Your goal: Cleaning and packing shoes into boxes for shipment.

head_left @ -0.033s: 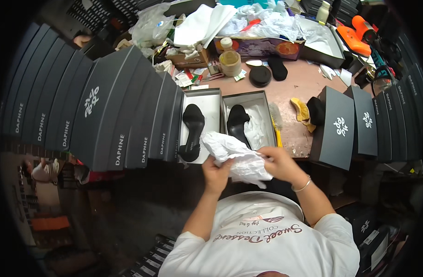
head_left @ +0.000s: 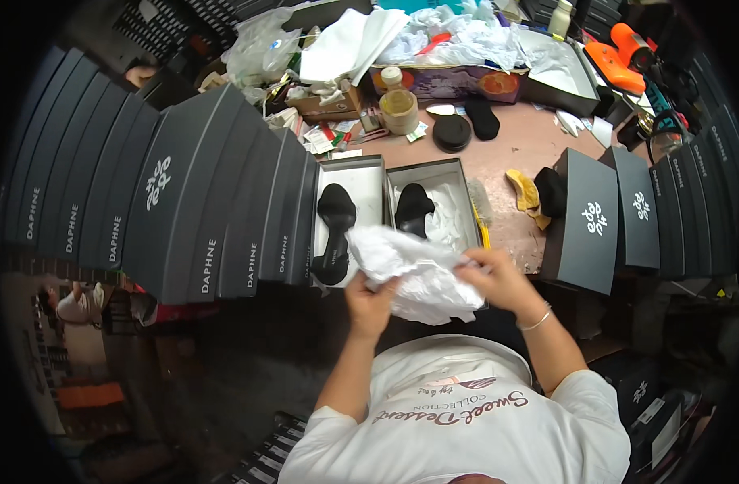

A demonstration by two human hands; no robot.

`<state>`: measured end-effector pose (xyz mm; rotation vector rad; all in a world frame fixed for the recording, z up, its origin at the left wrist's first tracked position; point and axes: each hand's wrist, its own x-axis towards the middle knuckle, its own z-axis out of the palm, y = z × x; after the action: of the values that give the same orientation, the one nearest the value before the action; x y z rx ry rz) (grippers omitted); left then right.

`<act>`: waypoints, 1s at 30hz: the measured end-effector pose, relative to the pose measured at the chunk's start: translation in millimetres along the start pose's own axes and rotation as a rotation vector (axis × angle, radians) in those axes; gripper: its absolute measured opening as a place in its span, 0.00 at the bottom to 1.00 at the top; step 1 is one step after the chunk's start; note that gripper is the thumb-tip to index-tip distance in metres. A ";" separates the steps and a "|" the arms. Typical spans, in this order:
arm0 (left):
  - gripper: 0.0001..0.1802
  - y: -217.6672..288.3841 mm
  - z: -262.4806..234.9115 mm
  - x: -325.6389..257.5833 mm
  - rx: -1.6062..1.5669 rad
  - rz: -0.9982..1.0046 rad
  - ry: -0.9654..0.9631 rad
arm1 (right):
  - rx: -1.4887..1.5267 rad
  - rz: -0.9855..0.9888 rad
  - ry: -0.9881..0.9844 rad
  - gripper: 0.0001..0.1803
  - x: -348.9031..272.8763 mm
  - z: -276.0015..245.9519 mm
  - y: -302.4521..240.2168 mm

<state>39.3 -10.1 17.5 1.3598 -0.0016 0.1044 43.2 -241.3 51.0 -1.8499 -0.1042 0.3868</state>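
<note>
Between my hands is a crumpled sheet of white tissue paper [head_left: 418, 274], held up over the near edge of the table. My left hand [head_left: 371, 305] pinches its left side; my right hand [head_left: 492, 278] grips its right side. Beyond the paper sits an open shoe box [head_left: 464, 181] with a black high-heeled sandal [head_left: 415, 206] and more white tissue [head_left: 445, 224] inside. The paper hides the rear of that sandal. To its left, another open tray [head_left: 377, 165] contains a second black sandal [head_left: 335, 214], toe pointing away from me.
Dark grey shoe boxes [head_left: 184, 194] stand in a long row at left, and more boxes [head_left: 583, 222] at right. A brush [head_left: 480, 206], yellow cloth [head_left: 524, 194], round black tin [head_left: 451, 133] and glue jar [head_left: 399, 111] lie on the table. Behind is a carton [head_left: 458, 82] heaped with tissue.
The tissue paper has shifted slightly and spread a little flatter between my hands. My right hand has moved a little to the right and up. Both sandals stay in place.
</note>
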 end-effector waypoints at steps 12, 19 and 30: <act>0.14 7.3 -53.5 35.7 -0.072 -0.491 -0.364 | 0.535 -0.114 0.535 0.07 5.4 -125.3 42.5; 0.14 -20.6 -56.1 26.3 -0.007 -0.269 -0.018 | -0.427 -0.151 0.952 0.09 61.9 -252.6 98.4; 0.17 11.4 -63.2 -12.1 -0.043 -0.094 0.364 | -1.124 -0.254 1.082 0.19 87.5 -233.1 62.2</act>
<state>22.7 53.0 14.6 1.2797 0.3633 0.2691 191.4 -450.3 35.0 -2.8259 0.2388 -1.0906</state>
